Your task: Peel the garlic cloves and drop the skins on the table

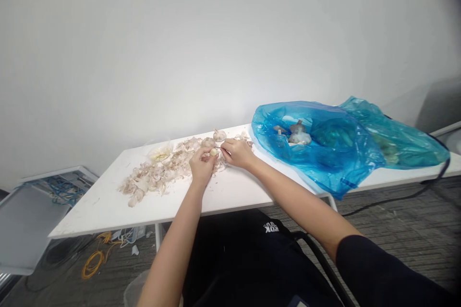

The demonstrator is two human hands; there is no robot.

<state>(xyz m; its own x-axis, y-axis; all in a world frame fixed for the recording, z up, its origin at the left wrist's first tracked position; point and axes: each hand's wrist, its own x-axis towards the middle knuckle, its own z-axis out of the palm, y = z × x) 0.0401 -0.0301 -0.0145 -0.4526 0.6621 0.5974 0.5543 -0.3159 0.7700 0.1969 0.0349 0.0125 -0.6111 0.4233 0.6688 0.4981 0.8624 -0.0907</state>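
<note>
Between the thumb and fingers of my left hand [201,164] is a pale peeled-looking garlic clove [213,152]. My right hand [236,151] is pinched closed right beside the clove, with a thin dark sliver at its fingertips that is too small to make out. Just beyond the hands lie a whole garlic bulb [219,135] and another bulb [208,142]. Loose garlic skins [154,172] spread in a wide heap to the left of my hands. Behind the heap sits a clear plastic bag or wrap [161,154] with yellowish pieces in it.
On the right of the white table [230,195] lies an open blue plastic bag [324,158] holding several garlic bulbs [299,137]. A greenish bag [403,144] lies beyond it. A wall stands behind. Orange cable [92,265] coils on the floor at left, near a grey panel [25,225].
</note>
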